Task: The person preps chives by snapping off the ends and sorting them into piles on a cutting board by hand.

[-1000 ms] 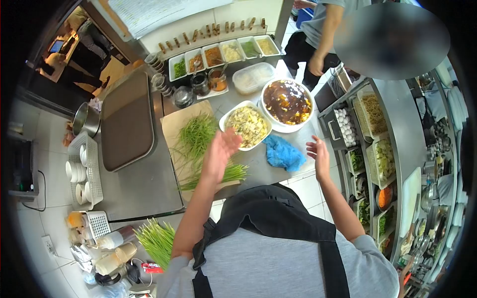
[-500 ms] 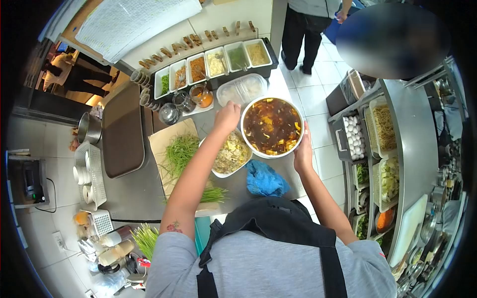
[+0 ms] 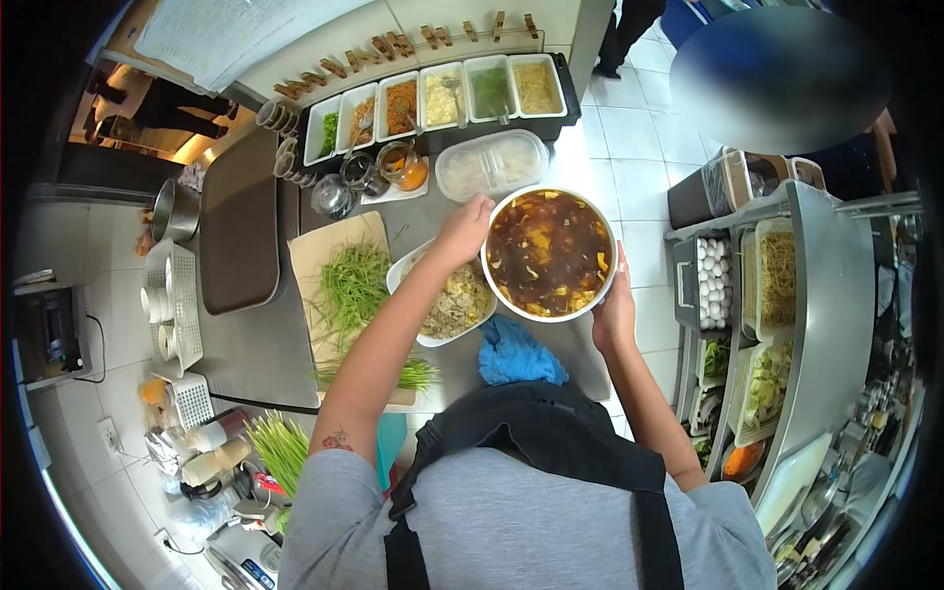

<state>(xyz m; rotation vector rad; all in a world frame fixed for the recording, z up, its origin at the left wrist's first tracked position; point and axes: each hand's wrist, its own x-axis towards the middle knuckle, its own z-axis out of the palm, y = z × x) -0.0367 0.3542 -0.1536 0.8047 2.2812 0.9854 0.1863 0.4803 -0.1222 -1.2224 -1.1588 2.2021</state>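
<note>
A round white bowl [image 3: 551, 319] full of dark brown broth [image 3: 541, 246] with yellowish pieces is held between both hands above the steel counter's right part. My left hand [image 3: 462, 234] is closed on its left rim. Around its right side my right hand [image 3: 616, 311] is closed, with part of the fingers hidden beneath. Partly under my left forearm sits a white tub [image 3: 430, 340] of pale chopped food [image 3: 460, 300]. A clear-lidded container [image 3: 492, 162] stands just beyond the bowl. Nearer my body lies a crumpled blue cloth [image 3: 521, 354].
Cut green stalks [image 3: 354, 285] lie on a brown board [image 3: 313, 246]. Several ingredient tubs [image 3: 490, 88] line the wall behind glass jars [image 3: 401, 167]. A brown tray [image 3: 239, 226] is at left. Shelves at right hold eggs [image 3: 714, 280] and noodles [image 3: 777, 280]. Another person's legs [image 3: 629, 34] show at the top.
My left hand has moved right, from beside the lidded container onto the bowl's rim. The bowl sits slightly further right in view. The person at the top has moved mostly out of sight.
</note>
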